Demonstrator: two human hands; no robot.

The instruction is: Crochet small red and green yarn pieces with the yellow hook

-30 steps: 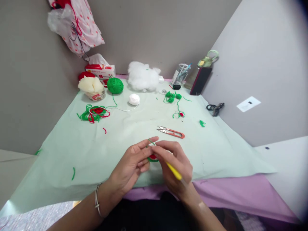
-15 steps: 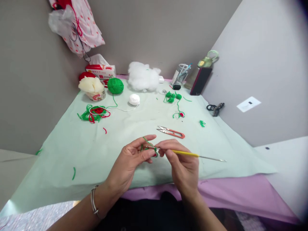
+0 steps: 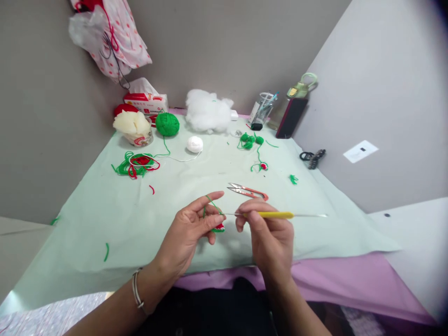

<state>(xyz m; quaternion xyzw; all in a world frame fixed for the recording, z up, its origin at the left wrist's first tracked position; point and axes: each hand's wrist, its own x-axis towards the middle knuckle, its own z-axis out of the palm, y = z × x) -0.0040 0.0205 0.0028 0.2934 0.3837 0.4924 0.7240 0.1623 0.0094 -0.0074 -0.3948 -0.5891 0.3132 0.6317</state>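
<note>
Red-green crochet piece [image 3: 219, 227] — pinched in left hand [image 3: 189, 231], beside hook [image 3: 275, 215].

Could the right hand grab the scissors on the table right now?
Probably yes, but not freely: the scissors lie in the open just beyond the right hand, yet that hand already grips the yellow crochet hook.

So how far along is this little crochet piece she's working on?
Partly made, it seems. Done: several small green pieces lie finished farther back on the cloth. In hand: the left hand pinches a small red-and-green piece, green yarn over its forefinger, while the right hand works a yellow-handled hook into it. Left: trimming, probably; the snips lie untouched.
</note>
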